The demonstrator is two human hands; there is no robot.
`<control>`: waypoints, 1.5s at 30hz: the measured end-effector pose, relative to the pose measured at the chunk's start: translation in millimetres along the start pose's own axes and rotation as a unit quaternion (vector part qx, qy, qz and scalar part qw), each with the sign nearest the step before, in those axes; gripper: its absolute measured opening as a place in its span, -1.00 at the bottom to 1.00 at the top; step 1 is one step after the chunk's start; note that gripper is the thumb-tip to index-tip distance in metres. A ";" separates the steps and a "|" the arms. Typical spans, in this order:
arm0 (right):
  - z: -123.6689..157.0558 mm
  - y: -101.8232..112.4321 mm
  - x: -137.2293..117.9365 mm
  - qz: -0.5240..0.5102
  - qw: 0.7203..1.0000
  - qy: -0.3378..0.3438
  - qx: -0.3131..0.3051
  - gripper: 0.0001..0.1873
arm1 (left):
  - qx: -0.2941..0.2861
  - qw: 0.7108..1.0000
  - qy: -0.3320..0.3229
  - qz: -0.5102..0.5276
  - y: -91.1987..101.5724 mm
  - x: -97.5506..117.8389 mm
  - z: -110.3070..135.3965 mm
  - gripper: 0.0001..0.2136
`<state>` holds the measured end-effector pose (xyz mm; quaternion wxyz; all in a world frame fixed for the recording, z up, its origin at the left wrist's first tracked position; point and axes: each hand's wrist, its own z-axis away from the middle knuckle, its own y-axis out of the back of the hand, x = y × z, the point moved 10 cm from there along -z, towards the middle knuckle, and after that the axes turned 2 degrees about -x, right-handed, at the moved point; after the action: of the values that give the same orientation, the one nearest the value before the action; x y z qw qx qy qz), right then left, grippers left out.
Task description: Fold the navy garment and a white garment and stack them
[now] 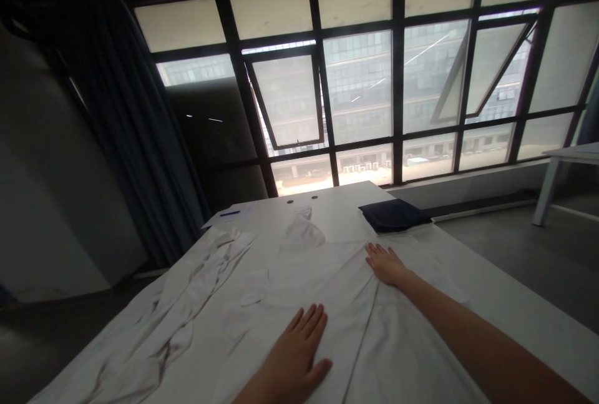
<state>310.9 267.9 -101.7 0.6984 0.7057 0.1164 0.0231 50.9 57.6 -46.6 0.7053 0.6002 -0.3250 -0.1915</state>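
Observation:
A white shirt (262,291) lies spread out on a white table (491,291), its collar (302,229) toward the window and one sleeve (196,279) stretched to the left. My left hand (299,354) lies flat and open on the shirt's front, fingers together and pointing away from me. Farther out, my right hand (384,263) rests flat and open on the shirt near its right shoulder, the arm reaching in from the lower right. Neither hand holds anything.
A folded dark blue cloth (394,215) lies on the table's far right. A sheet of paper with a blue pen (229,213) sits at the far left corner. Large windows (360,85) and a dark curtain (135,135) stand behind; another white table (568,160) is at right.

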 end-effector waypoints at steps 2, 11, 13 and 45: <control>1.3 -0.9 0.4 0.005 1.000 0.000 0.006 -0.38 | 0.001 1.000 0.007 -0.008 -2.6 -12.1 30.0 -0.29; 8.7 8.6 -4.1 0.013 0.999 -0.019 0.027 -0.38 | 0.097 0.974 0.075 -0.190 -6.9 -74.6 144.9 -0.24; 12.1 12.3 -21.4 0.009 0.999 -0.021 0.040 -0.36 | 0.107 0.967 0.074 -0.218 -8.0 -76.2 149.9 -0.21; 9.8 21.8 16.0 -0.027 0.990 -0.116 0.082 -0.42 | -0.003 0.997 0.072 -0.016 13.2 -64.7 -46.1 -0.19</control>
<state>331.2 261.5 -82.4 0.6475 0.7550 0.0552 -0.0875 34.7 136.3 -51.7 0.7254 0.6158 -0.2628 -0.1597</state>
